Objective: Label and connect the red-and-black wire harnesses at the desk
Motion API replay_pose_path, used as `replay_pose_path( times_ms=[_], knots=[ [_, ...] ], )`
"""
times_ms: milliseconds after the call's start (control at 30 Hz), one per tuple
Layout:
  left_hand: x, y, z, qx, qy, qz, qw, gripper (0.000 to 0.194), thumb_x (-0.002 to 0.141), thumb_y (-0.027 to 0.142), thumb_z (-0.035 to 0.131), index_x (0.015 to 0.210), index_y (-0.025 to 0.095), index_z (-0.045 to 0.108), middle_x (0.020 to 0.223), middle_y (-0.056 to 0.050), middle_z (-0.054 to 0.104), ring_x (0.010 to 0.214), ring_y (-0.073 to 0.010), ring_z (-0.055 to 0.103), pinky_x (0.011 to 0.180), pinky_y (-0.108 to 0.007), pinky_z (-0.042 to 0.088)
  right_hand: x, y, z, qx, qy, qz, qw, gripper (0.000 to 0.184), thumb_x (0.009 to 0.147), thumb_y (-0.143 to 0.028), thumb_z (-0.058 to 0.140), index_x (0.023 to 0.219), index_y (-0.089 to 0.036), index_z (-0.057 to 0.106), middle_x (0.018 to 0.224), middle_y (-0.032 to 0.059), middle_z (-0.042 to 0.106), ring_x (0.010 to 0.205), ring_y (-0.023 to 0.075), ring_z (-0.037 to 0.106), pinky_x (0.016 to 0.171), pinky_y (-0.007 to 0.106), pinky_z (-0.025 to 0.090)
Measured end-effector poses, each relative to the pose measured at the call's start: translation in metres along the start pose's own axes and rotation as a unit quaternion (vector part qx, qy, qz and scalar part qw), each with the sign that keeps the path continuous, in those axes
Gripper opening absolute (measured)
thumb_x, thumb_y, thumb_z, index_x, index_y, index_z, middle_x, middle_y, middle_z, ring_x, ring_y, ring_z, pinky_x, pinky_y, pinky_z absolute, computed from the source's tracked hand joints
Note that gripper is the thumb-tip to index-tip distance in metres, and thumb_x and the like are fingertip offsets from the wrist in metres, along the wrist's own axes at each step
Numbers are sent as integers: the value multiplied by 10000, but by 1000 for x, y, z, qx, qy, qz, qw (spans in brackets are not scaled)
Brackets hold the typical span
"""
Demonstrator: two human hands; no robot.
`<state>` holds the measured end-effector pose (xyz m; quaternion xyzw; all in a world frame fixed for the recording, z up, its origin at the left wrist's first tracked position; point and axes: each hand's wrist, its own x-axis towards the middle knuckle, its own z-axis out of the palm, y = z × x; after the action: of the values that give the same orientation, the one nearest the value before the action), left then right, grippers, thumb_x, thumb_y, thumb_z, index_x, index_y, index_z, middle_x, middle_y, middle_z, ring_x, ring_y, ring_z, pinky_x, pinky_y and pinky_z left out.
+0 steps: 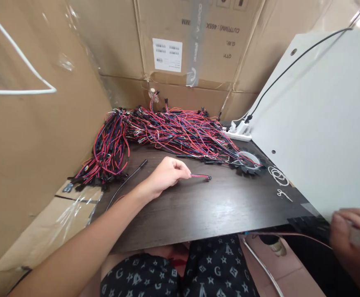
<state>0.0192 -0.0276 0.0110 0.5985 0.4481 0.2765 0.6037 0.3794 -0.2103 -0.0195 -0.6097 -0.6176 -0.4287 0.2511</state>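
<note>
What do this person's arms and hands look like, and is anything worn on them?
The left hand and its forearm are bare: no glove, sleeve, watch or bracelet shows. The right hand looks gloveless too, but it is blurred.

- Left hand (170,173): bare; fingers and wrist uncovered.
- Left forearm (105,231): bare, uncovered as far as the frame edge.
- Right hand (354,235): bare; blurred, finer detail cannot be read.
- Legwear (223,284): black ground, pale grey-white repeat print over both legs.
- Print: five-pointed stars (209,260), capital G (217,271), overlapping-letter monogram (229,249), diamond (233,270) enclosing a small motif.
- Cloth: loose-looking, lightly creased.
</note>
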Motion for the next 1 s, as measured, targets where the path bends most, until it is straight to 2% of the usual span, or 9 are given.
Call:
replay_pose_path(
  times_ms=[33, 133, 233, 400, 500, 633, 833, 933, 1000],
  knots=[
    [-1, 0, 0, 2, -3, 2, 1000, 92, 567, 211, 659, 558, 120, 643, 423, 35, 457, 378, -40, 287, 394, -216, 142, 6, 1, 0, -13, -7, -38, 999, 44, 788, -195, 578, 748, -198, 597, 657, 85, 679, 597, 223, 638, 564, 323, 489],
    [-2, 1, -1, 2, -5, 7, 1000, 96, 570, 213, 662, 559, 120, 642, 433, 33, 463, 384, -40, 295, 394, -213, 150, 20, -3, -4, 10, -65, -166, 984, 131, 878, -232, 498, 935, -160, 591, 811, 106, 698, 707, 212, 670, 608, 299, 511],
    [-3, 3, -2, 1, 2, 4, 1000, 108, 563, 219, 668, 552, 117, 635, 442, 31, 465, 388, -39, 290, 393, -214, 148, 13, -12, -8, 48, -81, -216, 972, 154, 877, -224, 518, 1012, -164, 562, 805, 106, 689, 681, 214, 668, 642, 312, 517],
    [-3, 5, -5, -11, 6, 6, 1000, 112, 552, 220, 677, 583, 116, 649, 451, 34, 454, 397, -41, 288, 402, -219, 146, -24, -13, -5, 48, -59, -224, 972, 122, 828, -263, 618, 936, -209, 600, 793, 103, 689, 653, 222, 671, 631, 336, 524],
    [-3, 6, -7, -21, 12, 9, 1000, 117, 547, 221, 682, 581, 115, 647, 473, 27, 466, 406, -40, 286, 409, -222, 138, -33, -11, -3, 47, -53, -229, 971, 74, 840, -232, 594, 899, -198, 621, 791, 114, 699, 650, 230, 669, 628, 355, 521],
    [-2, 5, -9, -22, 16, 9, 1000, 121, 543, 222, 686, 579, 114, 646, 473, 26, 464, 410, -43, 287, 413, -224, 143, -25, -10, -4, 66, -67, -227, 969, 136, 858, -143, 512, 861, -196, 638, 784, 97, 718, 669, 219, 672, 663, 347, 518],
    [0, 5, -9, 5, 19, 1, 1000, 109, 562, 230, 676, 569, 126, 645, 442, 36, 452, 398, -48, 285, 412, -226, 146, -3, -18, 2, 53, -14, -243, 969, 174, 803, -88, 557, 731, -207, 662, 682, 46, 716, 604, 209, 649, 581, 330, 496],
    [0, 5, -8, 10, 18, 1, 1000, 110, 562, 231, 678, 556, 127, 639, 424, 38, 456, 393, -50, 293, 415, -226, 155, -1, -20, 6, 66, -31, -238, 969, 209, 787, -106, 584, 638, -227, 667, 682, 38, 714, 605, 195, 651, 601, 327, 515],
    [0, 4, -8, 11, 15, -2, 1000, 104, 560, 225, 677, 559, 127, 643, 419, 39, 458, 392, -52, 300, 418, -227, 160, -7, -16, 8, 81, -54, -194, 976, 165, 765, -169, 644, 621, -243, 672, 673, 26, 711, 604, 182, 655, 614, 320, 530]
  ],
)
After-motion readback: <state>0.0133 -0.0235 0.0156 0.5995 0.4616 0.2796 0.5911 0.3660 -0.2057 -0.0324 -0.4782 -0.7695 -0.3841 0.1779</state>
